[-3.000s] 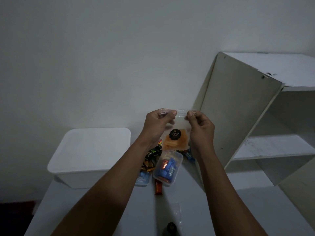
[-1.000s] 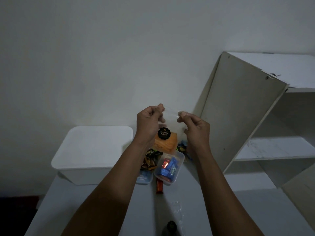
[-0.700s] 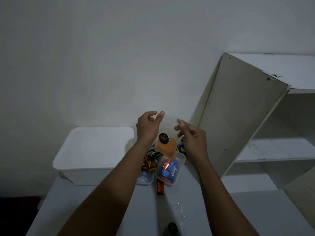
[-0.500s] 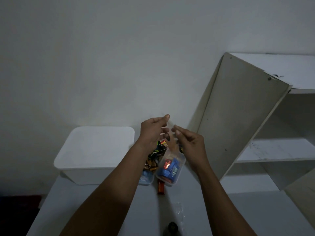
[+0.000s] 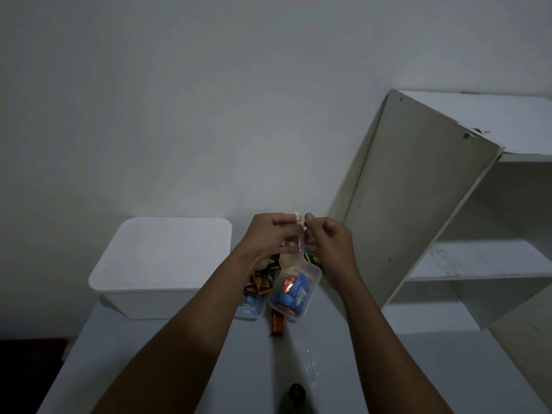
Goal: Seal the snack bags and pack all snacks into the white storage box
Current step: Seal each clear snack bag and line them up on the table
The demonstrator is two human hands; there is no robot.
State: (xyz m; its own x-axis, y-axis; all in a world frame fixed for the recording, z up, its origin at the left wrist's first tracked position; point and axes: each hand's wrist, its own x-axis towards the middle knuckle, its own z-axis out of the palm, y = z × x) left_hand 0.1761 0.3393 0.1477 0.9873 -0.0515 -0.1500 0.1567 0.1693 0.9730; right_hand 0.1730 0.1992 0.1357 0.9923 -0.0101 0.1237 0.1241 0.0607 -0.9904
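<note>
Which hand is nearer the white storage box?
Left. The left hand pinches the clear bag just right of the white storage box; the right hand is farther right, beyond the bag.

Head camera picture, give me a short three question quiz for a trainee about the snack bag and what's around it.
1. True or false: the white box is closed on top.
2. Pick one. The fingers of the left hand and the right hand both pinch: A) the snack bag; B) the rim of the white box; C) nothing.
3. Fill the blank: the clear tub of blue and red snacks sits on the person's ____ side of the white box.

Key: 1 true; 2 A; 3 right.
</note>
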